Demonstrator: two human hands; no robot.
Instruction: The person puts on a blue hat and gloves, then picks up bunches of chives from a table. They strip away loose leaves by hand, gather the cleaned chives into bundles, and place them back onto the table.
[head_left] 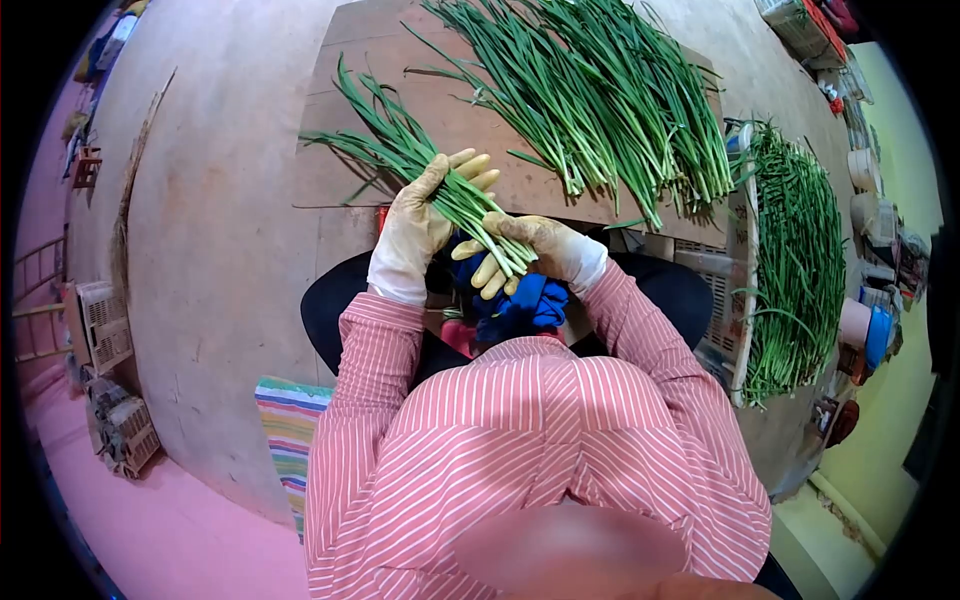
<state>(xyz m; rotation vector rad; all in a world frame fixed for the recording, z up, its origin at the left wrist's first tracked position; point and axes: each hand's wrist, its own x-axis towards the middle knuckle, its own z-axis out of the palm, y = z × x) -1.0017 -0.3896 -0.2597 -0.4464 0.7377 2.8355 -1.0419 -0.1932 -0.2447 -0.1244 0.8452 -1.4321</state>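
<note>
A small bunch of garlic chives [402,133] lies across both my hands, long green leaves pointing to the upper left and pale stem ends toward my lap. My left hand [428,203], in a cream and white rubber glove, is closed loosely around the middle of the bunch. Near the cut ends, my right hand [528,238], gloved the same way, grips the pale stems with its thumb on top and fingers beneath. Just beyond my hands, a larger pile of garlic chives [600,100] is spread on a brown board [420,80].
To my right stands a white plastic crate [742,345] packed with more garlic chives [800,250]. A striped mat [290,425] lies at my left side. Crates [105,325] line the far left, a thin stick [135,170] lies on the floor, and containers [865,170] stand along the right wall.
</note>
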